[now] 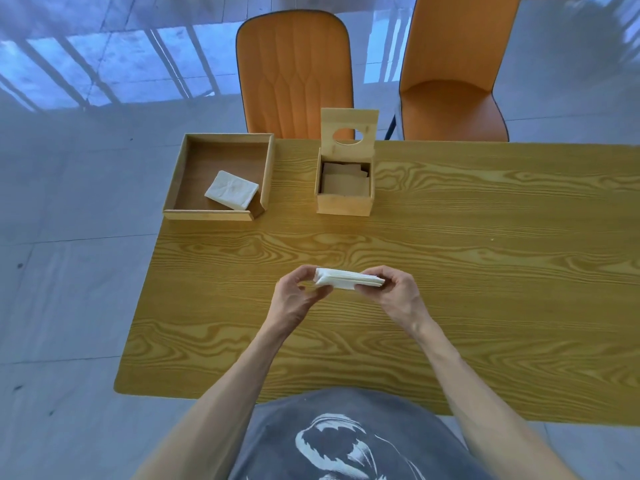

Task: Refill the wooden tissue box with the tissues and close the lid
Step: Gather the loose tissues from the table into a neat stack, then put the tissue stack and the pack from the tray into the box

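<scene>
A stack of white tissues (346, 279) is held flat above the middle of the table. My left hand (294, 297) pinches its left end and my right hand (398, 294) pinches its right end. Farther back stands the wooden tissue box (344, 204), its lid (348, 133) with an oval hole swung upright at the back. Some tissues lie inside the box, in shadow. A second stack of white tissues (231, 190) lies in the wooden tray (207, 215) to the left of the box.
The wood-grain table (485, 271) ends close to the tray on the left. Two orange chairs (296, 71) stand behind the far edge. Grey tiled floor lies to the left.
</scene>
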`<state>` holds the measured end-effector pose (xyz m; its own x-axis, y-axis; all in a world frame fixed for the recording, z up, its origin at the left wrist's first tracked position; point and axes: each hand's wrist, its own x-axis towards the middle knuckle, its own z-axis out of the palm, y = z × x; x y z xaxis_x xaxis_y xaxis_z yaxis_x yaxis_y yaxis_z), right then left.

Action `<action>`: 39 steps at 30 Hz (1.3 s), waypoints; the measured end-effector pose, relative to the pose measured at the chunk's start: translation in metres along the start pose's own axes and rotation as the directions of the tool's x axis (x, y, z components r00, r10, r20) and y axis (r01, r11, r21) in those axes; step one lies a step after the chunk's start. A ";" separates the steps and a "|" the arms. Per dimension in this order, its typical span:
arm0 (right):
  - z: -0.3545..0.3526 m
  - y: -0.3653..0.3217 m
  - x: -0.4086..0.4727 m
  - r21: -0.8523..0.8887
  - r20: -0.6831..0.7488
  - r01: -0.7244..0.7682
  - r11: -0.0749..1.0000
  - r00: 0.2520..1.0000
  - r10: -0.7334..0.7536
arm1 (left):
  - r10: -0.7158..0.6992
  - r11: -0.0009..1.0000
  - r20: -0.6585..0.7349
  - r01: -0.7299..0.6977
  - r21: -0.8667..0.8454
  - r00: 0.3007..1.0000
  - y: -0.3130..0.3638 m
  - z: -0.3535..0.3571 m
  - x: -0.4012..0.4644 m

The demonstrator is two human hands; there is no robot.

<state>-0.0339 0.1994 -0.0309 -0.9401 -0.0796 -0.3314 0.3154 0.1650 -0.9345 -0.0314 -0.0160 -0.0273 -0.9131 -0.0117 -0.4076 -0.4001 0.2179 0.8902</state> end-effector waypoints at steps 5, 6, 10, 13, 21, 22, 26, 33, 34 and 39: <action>0.001 0.017 -0.002 -0.319 -0.001 0.013 0.948 1.000 -0.014 | 0.039 0.956 0.055 -0.053 0.290 0.998 -0.009 0.003 0.003; 0.002 0.019 -0.004 -0.344 -0.014 0.010 0.939 1.000 -0.016 | 0.035 0.948 0.049 -0.049 0.315 0.998 -0.010 0.004 0.004; 0.007 0.018 -0.008 -0.363 -0.042 0.020 0.931 0.998 -0.038 | 0.022 0.959 0.058 -0.037 0.282 0.998 -0.009 0.006 0.005; 0.006 0.015 -0.009 -0.313 -0.069 0.024 0.949 0.996 -0.048 | 0.063 0.959 0.056 -0.076 0.271 0.996 -0.006 0.006 0.005; 0.007 0.019 -0.009 -0.371 -0.079 0.022 0.928 0.995 -0.055 | 0.010 0.954 0.045 -0.023 0.299 0.999 -0.012 0.006 0.005; 0.007 0.018 -0.008 -0.366 -0.089 0.022 0.930 0.994 -0.058 | 0.008 0.956 0.038 -0.019 0.292 0.999 -0.012 0.006 0.005; 0.007 0.016 -0.007 -0.330 -0.082 0.018 0.944 0.995 -0.047 | 0.044 0.953 0.013 -0.046 0.299 0.999 -0.008 0.006 0.006; 0.001 0.016 -0.001 -0.311 -0.092 -0.041 0.950 0.996 0.012 | 0.009 0.950 0.028 -0.017 0.311 1.000 -0.004 0.002 0.017; -0.001 0.013 0.003 -0.305 -0.102 -0.035 0.952 0.995 0.004 | 0.019 0.955 0.035 -0.029 0.294 0.999 0.002 0.000 0.022; -0.009 -0.022 0.045 -0.309 -0.132 0.042 0.950 0.987 -0.087 | 0.108 0.973 0.043 -0.115 0.202 0.993 0.044 -0.010 0.058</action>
<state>-0.0849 0.2009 -0.0238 -0.9728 0.0370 -0.2287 0.2200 0.4573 -0.8617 -0.1026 -0.0165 -0.0101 -0.9469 0.0541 -0.3171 -0.2684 0.4104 0.8715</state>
